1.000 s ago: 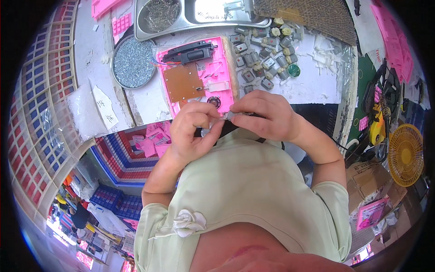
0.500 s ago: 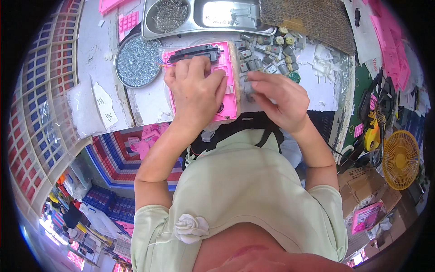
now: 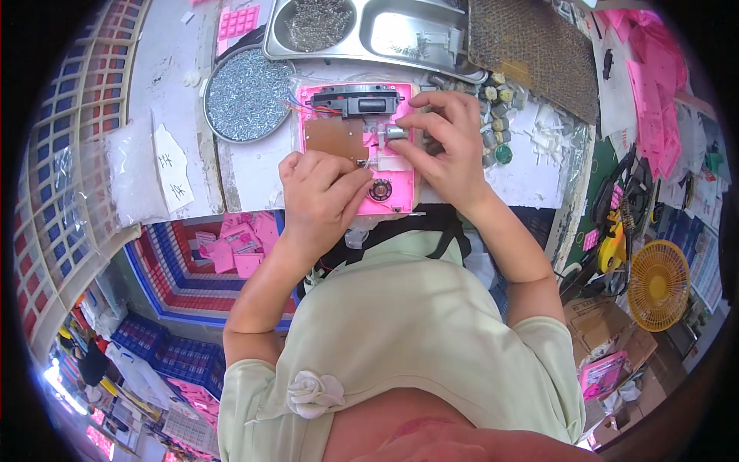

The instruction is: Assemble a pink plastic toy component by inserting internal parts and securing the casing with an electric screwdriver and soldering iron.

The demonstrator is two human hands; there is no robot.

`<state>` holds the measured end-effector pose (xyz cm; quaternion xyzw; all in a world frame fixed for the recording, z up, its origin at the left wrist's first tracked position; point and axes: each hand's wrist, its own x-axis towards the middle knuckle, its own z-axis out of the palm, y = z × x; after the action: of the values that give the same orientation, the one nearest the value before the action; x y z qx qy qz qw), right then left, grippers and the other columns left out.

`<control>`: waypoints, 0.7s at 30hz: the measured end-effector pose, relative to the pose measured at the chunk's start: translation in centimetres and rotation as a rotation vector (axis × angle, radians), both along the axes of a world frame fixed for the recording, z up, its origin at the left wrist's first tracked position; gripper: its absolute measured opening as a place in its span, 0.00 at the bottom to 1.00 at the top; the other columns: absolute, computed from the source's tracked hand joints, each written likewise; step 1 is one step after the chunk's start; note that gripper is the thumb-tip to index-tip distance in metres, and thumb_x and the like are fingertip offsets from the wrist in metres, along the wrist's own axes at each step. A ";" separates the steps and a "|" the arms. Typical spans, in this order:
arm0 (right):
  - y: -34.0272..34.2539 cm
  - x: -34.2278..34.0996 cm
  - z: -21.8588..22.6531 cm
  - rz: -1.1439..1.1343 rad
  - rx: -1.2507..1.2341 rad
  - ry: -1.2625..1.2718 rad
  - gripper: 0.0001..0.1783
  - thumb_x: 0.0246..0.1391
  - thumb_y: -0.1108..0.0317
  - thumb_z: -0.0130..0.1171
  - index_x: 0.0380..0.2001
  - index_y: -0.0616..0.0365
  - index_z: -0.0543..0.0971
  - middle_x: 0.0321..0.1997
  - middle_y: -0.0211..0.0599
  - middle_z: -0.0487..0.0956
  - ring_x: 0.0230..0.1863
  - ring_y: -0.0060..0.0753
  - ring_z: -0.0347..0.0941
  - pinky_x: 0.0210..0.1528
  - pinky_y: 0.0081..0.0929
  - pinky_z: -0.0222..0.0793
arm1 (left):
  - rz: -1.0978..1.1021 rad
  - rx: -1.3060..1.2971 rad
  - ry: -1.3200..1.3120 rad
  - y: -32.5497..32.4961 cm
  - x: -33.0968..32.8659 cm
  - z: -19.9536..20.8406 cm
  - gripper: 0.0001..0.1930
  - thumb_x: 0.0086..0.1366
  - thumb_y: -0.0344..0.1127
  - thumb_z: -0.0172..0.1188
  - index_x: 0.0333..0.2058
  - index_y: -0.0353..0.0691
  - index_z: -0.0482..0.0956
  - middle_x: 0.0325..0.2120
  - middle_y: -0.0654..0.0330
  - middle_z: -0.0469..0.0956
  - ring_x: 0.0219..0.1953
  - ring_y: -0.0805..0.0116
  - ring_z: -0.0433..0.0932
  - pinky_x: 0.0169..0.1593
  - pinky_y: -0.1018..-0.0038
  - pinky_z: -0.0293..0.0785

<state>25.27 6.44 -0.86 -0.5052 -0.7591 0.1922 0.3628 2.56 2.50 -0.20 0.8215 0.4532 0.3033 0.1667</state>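
I've got the white worktable (image 3: 254, 183) in view, the open pink plastic housing (image 3: 402, 187) at its near edge. Now the left hand (image 3: 319, 187) bunches its fingers at the lower-left corner, gripping what I can't tell, and the right hand (image 3: 453, 150) pinches a silver cylindrical motor (image 3: 396, 133) at the housing's right side!
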 end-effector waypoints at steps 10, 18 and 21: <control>0.5 0.3 0.6 0.034 -0.068 -0.090 0.16 0.42 0.62 0.76 0.38 0.49 0.88 0.51 0.36 0.78 0.54 0.47 0.65 0.54 0.40 0.66 | 0.050 -0.049 -0.159 3.8 -2.1 1.5 0.14 0.58 0.34 0.70 0.44 0.43 0.84 0.39 0.59 0.78 0.44 0.57 0.76 0.56 0.61 0.65; 0.7 0.4 0.8 0.076 0.031 -0.263 0.16 0.43 0.59 0.75 0.37 0.49 0.88 0.51 0.38 0.78 0.53 0.51 0.66 0.54 0.43 0.67 | 0.113 0.055 0.271 6.6 -4.7 0.9 0.14 0.62 0.36 0.67 0.46 0.43 0.83 0.35 0.61 0.79 0.40 0.60 0.75 0.50 0.62 0.64; 0.9 0.6 1.5 0.078 -0.011 -0.244 0.17 0.43 0.59 0.75 0.38 0.48 0.88 0.51 0.37 0.78 0.53 0.51 0.66 0.55 0.43 0.67 | 0.123 0.108 0.246 5.9 -4.8 0.5 0.10 0.61 0.35 0.67 0.42 0.45 0.84 0.31 0.64 0.78 0.38 0.63 0.75 0.47 0.63 0.62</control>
<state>25.88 7.35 0.62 -0.4970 -0.8155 0.1475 0.2571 -2.27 8.41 0.29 0.8309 0.5026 0.2339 0.0467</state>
